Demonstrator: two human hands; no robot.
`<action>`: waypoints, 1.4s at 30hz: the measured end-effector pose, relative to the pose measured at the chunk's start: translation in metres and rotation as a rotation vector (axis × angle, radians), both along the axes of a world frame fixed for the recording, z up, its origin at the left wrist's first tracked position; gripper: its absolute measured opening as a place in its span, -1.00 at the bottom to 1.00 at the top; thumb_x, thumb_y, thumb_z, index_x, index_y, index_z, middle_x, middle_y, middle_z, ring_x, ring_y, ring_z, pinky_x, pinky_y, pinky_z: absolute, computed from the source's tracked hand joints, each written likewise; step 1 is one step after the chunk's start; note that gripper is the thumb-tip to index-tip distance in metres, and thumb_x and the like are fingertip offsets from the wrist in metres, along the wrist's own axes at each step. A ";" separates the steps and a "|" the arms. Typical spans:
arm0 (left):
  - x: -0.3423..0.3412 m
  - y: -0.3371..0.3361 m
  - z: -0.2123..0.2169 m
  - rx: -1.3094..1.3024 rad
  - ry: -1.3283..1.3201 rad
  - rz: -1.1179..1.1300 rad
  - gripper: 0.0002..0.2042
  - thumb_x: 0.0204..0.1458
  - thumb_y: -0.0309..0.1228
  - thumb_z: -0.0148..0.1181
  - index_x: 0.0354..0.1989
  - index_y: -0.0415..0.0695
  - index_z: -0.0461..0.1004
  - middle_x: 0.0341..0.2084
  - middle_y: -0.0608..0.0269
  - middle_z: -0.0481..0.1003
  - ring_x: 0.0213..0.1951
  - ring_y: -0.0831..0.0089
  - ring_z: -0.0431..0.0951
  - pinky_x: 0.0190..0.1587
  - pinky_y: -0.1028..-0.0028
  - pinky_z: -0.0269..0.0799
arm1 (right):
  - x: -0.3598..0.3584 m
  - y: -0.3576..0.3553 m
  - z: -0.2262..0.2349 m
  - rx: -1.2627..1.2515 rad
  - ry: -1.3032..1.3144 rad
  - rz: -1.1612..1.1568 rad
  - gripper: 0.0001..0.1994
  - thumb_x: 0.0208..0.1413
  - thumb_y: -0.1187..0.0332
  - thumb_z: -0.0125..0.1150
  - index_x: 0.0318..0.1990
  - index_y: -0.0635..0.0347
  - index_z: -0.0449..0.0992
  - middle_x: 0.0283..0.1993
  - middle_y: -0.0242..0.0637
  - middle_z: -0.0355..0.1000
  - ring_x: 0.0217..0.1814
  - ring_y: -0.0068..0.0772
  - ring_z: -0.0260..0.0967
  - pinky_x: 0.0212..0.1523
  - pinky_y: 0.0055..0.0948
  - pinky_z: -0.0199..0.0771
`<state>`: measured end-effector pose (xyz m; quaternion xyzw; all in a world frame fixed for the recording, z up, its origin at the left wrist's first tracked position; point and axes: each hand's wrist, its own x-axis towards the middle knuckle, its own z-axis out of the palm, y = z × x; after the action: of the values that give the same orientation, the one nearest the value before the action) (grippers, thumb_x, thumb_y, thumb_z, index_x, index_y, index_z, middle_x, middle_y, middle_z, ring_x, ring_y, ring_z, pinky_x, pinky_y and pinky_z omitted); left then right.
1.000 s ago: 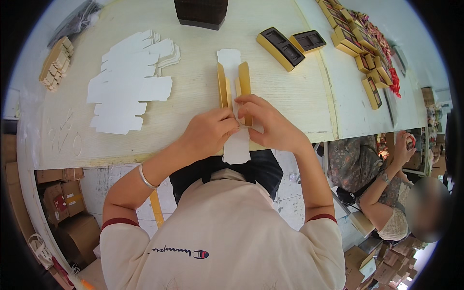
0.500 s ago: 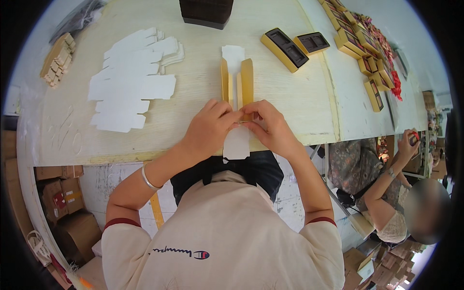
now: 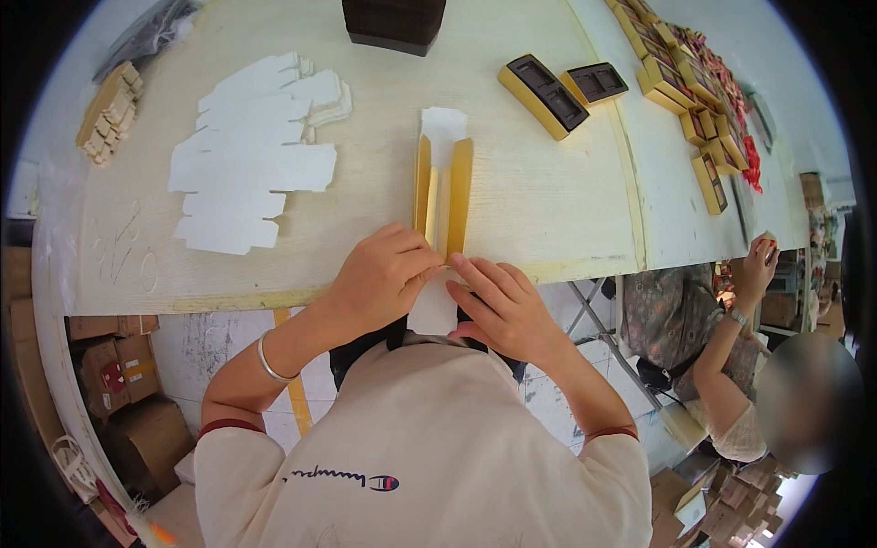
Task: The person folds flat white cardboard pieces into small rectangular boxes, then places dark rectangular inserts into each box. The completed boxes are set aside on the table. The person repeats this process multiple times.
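A partly folded carton (image 3: 461,196), gold on the outer side and white on the inner, lies lengthwise before me at the table's front edge. Its two long gold walls stand up, while a white flap extends flat at the far end. My left hand (image 3: 384,279) pinches the near left corner, fingertips pressed together. At the near right corner, my right hand (image 3: 507,306) grips the carton, fingers above and thumb lower by the near white flap. That flap hangs past the table edge toward my lap, partly covered by my fingers.
Flat white carton blanks (image 3: 247,155) are stacked at left, with a bundle of pale pieces (image 3: 110,114) farther out. A dark container (image 3: 395,26) stands at the back. Two gold boxes with black inserts (image 3: 545,96) lie right; many more gold boxes (image 3: 699,110) beyond. A co-worker's arm (image 3: 731,342) is at right.
Both hands have drawn the carton toward me, so its near flap now overhangs the edge. My right fingers have spread lower along that flap. The co-worker's hand has shifted slightly.
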<state>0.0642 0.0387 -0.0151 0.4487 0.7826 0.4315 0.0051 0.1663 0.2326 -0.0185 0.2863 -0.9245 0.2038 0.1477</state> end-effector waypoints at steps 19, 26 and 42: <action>0.007 0.008 0.005 0.035 -0.220 0.065 -0.76 -0.03 -0.58 0.24 -0.16 -0.16 0.46 -0.08 0.15 0.36 -0.44 0.39 0.44 -0.39 0.50 0.41 | -0.026 -0.018 -0.004 -0.309 0.099 -0.352 -0.75 -0.08 0.55 0.28 -0.18 0.26 0.47 0.01 -0.07 0.29 -0.41 -0.36 0.25 -0.38 -0.41 0.34; 0.011 0.010 -0.007 -0.051 0.350 0.166 -0.87 -0.13 -0.57 0.27 -0.36 -0.18 0.52 -0.30 0.23 0.46 -0.45 0.29 0.45 -0.43 0.40 0.41 | -0.028 -0.011 0.000 0.056 0.112 -0.268 -0.71 -0.29 0.49 0.25 -0.29 0.27 0.46 -0.20 -0.24 0.33 -0.26 -0.27 0.31 -0.34 -0.36 0.26; -0.034 -0.002 0.044 -0.420 0.540 0.056 -0.67 -0.17 -0.41 0.33 -0.15 -0.11 0.52 -0.13 0.24 0.45 -0.12 0.24 0.37 -0.06 0.23 0.28 | -0.061 0.023 0.008 0.068 0.129 -0.267 -0.86 -0.14 0.42 0.29 -0.38 0.16 0.48 -0.49 -0.35 0.27 -0.37 -0.28 0.27 -0.38 -0.30 0.24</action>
<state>0.0299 0.0363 0.0288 0.5141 0.8395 0.1267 -0.1218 0.1056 0.2557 -0.0102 0.1779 -0.9494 0.1321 0.2228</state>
